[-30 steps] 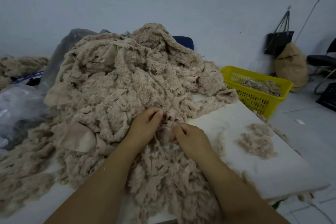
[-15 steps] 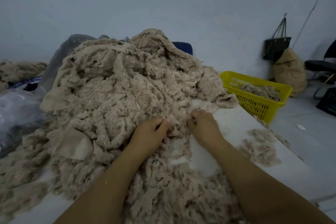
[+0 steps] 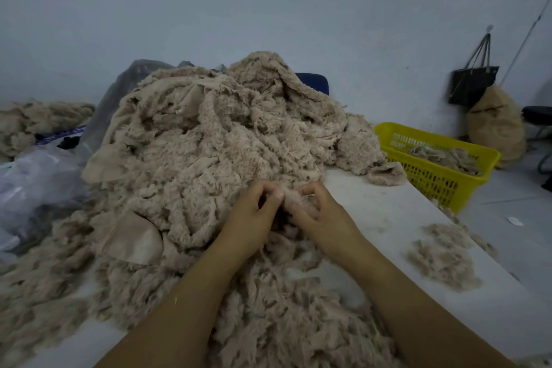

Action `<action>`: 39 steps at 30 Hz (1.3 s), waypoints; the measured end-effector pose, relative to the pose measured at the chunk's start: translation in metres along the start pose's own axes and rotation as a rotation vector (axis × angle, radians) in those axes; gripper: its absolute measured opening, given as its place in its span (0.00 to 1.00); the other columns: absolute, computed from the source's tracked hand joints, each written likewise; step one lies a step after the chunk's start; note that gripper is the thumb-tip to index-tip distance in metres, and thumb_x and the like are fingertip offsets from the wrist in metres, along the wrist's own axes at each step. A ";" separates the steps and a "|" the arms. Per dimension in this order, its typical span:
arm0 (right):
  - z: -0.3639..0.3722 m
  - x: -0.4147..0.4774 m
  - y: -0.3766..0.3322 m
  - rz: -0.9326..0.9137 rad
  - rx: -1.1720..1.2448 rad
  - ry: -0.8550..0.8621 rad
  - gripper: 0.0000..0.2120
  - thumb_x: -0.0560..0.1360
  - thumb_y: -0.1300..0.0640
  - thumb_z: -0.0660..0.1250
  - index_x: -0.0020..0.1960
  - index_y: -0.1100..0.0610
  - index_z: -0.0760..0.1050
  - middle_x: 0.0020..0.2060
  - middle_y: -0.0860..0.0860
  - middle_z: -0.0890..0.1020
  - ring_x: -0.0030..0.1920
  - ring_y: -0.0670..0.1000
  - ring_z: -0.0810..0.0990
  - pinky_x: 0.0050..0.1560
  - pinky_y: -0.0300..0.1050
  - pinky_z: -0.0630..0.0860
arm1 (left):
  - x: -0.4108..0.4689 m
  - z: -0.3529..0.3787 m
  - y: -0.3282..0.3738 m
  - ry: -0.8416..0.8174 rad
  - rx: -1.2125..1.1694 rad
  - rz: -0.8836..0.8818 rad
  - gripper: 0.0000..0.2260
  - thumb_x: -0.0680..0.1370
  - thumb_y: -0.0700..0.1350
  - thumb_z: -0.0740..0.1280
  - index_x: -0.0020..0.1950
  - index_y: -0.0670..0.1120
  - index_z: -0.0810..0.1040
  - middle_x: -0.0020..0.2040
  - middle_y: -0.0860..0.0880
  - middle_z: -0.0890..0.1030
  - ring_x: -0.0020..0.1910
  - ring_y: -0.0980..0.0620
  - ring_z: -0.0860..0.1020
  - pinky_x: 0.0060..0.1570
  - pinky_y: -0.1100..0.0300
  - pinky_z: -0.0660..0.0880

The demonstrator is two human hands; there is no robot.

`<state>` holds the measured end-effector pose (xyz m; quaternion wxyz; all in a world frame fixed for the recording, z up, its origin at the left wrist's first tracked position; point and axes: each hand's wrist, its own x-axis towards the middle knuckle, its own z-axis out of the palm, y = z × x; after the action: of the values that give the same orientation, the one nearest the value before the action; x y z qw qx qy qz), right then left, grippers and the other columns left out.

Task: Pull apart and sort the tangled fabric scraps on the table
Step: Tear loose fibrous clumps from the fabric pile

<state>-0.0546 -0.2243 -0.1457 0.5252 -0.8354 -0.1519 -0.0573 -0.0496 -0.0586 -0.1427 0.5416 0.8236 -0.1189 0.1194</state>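
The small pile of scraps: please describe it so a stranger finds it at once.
Start at the white table, where a huge heap of scraps fills the left and middle. Right of the right hand, near the table's right edge, lies the small pile. Unlike the heap, it is low, flat and alone on bare tabletop.

— The right hand (image 3: pixel 324 213) is coming back in along the near edge of the heap (image 3: pixel 209 140), isn't it?
— Yes, it is closing up to the left hand (image 3: pixel 252 216). Both are now curling their fingers and pinching one tuft (image 3: pixel 294 200) at that edge, no longer pressing flat.
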 end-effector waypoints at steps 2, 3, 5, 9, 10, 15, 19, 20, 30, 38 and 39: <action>-0.006 0.002 0.006 -0.009 -0.116 0.084 0.10 0.80 0.54 0.63 0.44 0.40 0.68 0.36 0.40 0.78 0.33 0.34 0.75 0.28 0.28 0.67 | 0.001 -0.003 0.001 0.036 -0.139 -0.086 0.14 0.83 0.51 0.61 0.38 0.59 0.75 0.33 0.60 0.76 0.32 0.63 0.73 0.33 0.70 0.70; -0.012 0.002 0.006 0.016 -0.145 0.159 0.12 0.80 0.58 0.62 0.43 0.42 0.68 0.33 0.43 0.76 0.29 0.36 0.73 0.26 0.30 0.65 | 0.002 -0.005 0.002 0.051 -0.252 -0.144 0.15 0.84 0.49 0.60 0.38 0.58 0.75 0.32 0.60 0.75 0.31 0.62 0.72 0.33 0.70 0.70; -0.024 0.002 0.006 0.100 -0.065 0.282 0.11 0.79 0.63 0.59 0.43 0.48 0.69 0.32 0.46 0.75 0.23 0.38 0.70 0.22 0.31 0.63 | 0.004 -0.008 0.005 0.067 -0.563 -0.250 0.12 0.85 0.45 0.59 0.44 0.51 0.79 0.37 0.53 0.80 0.34 0.59 0.76 0.36 0.66 0.74; -0.019 -0.008 -0.006 -0.012 -0.069 0.116 0.06 0.77 0.56 0.66 0.43 0.46 0.76 0.30 0.42 0.78 0.27 0.39 0.74 0.27 0.32 0.67 | 0.007 -0.009 0.016 0.048 -1.087 -0.370 0.12 0.85 0.40 0.55 0.57 0.38 0.78 0.49 0.43 0.86 0.45 0.49 0.85 0.43 0.57 0.83; -0.012 -0.010 -0.009 -0.095 -0.160 0.043 0.11 0.76 0.47 0.67 0.36 0.48 0.75 0.26 0.42 0.75 0.26 0.41 0.73 0.27 0.36 0.66 | 0.007 -0.012 0.018 0.042 -1.211 -0.368 0.13 0.85 0.40 0.55 0.58 0.36 0.77 0.50 0.41 0.86 0.47 0.48 0.85 0.44 0.56 0.83; 0.011 -0.013 -0.007 -0.176 -0.347 -0.181 0.34 0.69 0.20 0.45 0.27 0.50 0.58 0.22 0.44 0.69 0.24 0.44 0.67 0.29 0.39 0.59 | 0.004 -0.028 0.019 -0.039 -1.528 -0.328 0.08 0.80 0.44 0.61 0.49 0.40 0.76 0.40 0.46 0.81 0.25 0.58 0.76 0.23 0.67 0.72; -0.001 0.000 0.000 0.176 0.287 -0.129 0.44 0.60 0.14 0.47 0.46 0.44 0.84 0.45 0.41 0.85 0.49 0.38 0.82 0.52 0.35 0.75 | -0.007 -0.020 0.029 -0.348 -0.954 -0.192 0.12 0.79 0.50 0.63 0.38 0.48 0.78 0.29 0.50 0.74 0.17 0.61 0.61 0.17 0.70 0.58; -0.003 0.002 0.001 0.183 0.406 -0.138 0.38 0.65 0.17 0.52 0.50 0.43 0.85 0.48 0.42 0.86 0.53 0.40 0.82 0.56 0.36 0.76 | -0.012 -0.015 0.031 -0.449 -0.818 -0.159 0.14 0.80 0.50 0.63 0.36 0.49 0.79 0.28 0.50 0.75 0.17 0.61 0.61 0.18 0.69 0.56; -0.042 0.017 0.011 0.431 0.711 0.619 0.18 0.83 0.55 0.57 0.35 0.56 0.67 0.26 0.49 0.66 0.24 0.47 0.62 0.28 0.43 0.59 | -0.010 -0.032 0.034 -0.179 -0.952 -0.152 0.16 0.74 0.50 0.68 0.26 0.49 0.73 0.19 0.53 0.67 0.16 0.58 0.59 0.22 0.64 0.56; -0.054 0.017 0.013 0.418 0.893 0.903 0.16 0.83 0.57 0.57 0.36 0.55 0.70 0.25 0.47 0.71 0.22 0.44 0.68 0.23 0.38 0.65 | 0.006 -0.061 0.017 0.396 -1.456 -0.180 0.18 0.80 0.46 0.61 0.30 0.48 0.69 0.23 0.51 0.68 0.17 0.57 0.58 0.18 0.65 0.57; -0.060 0.016 0.016 0.416 0.967 0.962 0.17 0.83 0.56 0.56 0.36 0.55 0.70 0.27 0.48 0.70 0.22 0.44 0.67 0.22 0.36 0.64 | 0.007 -0.066 0.014 0.431 -1.489 -0.177 0.17 0.80 0.46 0.61 0.31 0.49 0.67 0.24 0.52 0.67 0.17 0.57 0.58 0.18 0.65 0.56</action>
<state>-0.0310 -0.2817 -0.1283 0.8457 -0.4025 0.2510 -0.2443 -0.0517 -0.0041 -0.1026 0.9704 0.2083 0.0063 0.1217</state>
